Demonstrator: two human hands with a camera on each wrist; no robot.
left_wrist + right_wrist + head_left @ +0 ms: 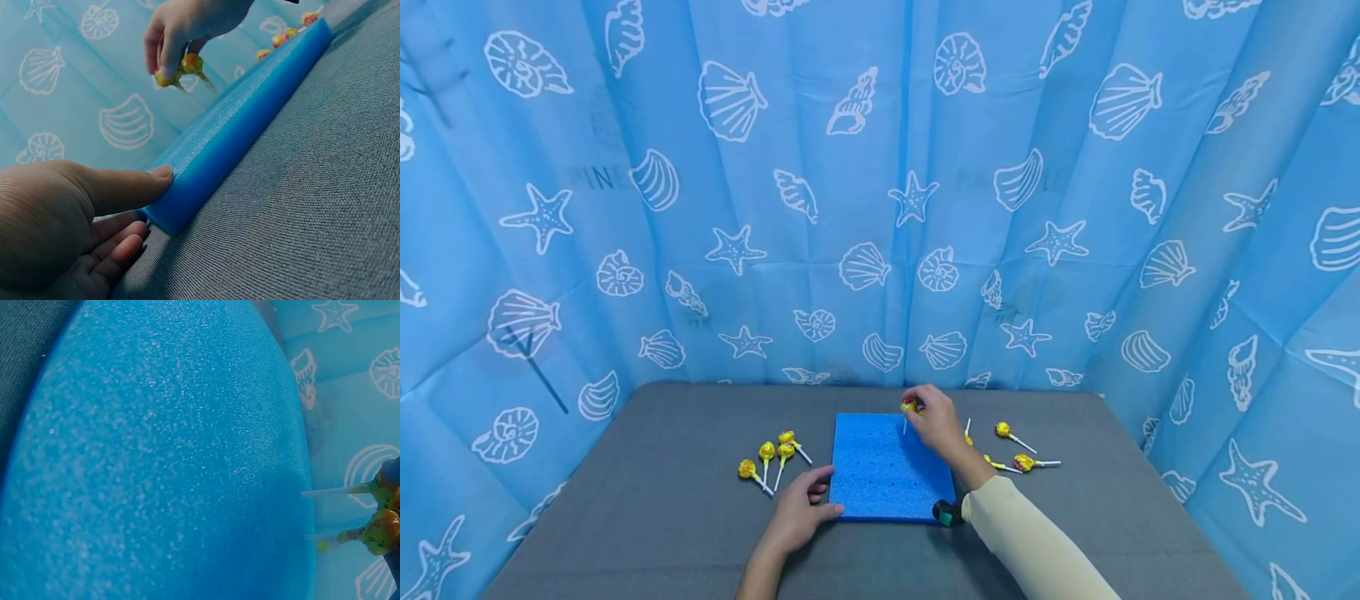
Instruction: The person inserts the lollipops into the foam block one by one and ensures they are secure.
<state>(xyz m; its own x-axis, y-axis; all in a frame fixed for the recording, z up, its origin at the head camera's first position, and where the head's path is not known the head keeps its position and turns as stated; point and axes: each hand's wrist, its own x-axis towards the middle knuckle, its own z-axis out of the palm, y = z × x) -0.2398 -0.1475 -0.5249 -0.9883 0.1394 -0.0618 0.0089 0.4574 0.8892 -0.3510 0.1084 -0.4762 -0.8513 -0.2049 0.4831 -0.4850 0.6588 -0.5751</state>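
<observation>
A square blue foam block [887,479] lies flat on the grey table. My left hand [801,510] is at its near left corner, the thumb resting on the edge and the other fingers loosely bent beside it. Over the far right part of the block, my right hand [934,419] holds yellow-wrapped lollipops [909,406] by their heads, sticks downward. Two lollipop heads [192,64] show at those fingers in the left wrist view. In the right wrist view, their white sticks [331,492] point toward the block's edge; whether the tips touch it I cannot tell.
Several yellow lollipops [767,451] lie left of the block, near my left hand. More lollipops [1024,462] lie to the right, some partly hidden by my right arm. A blue curtain [865,208] with white shells hangs behind the table.
</observation>
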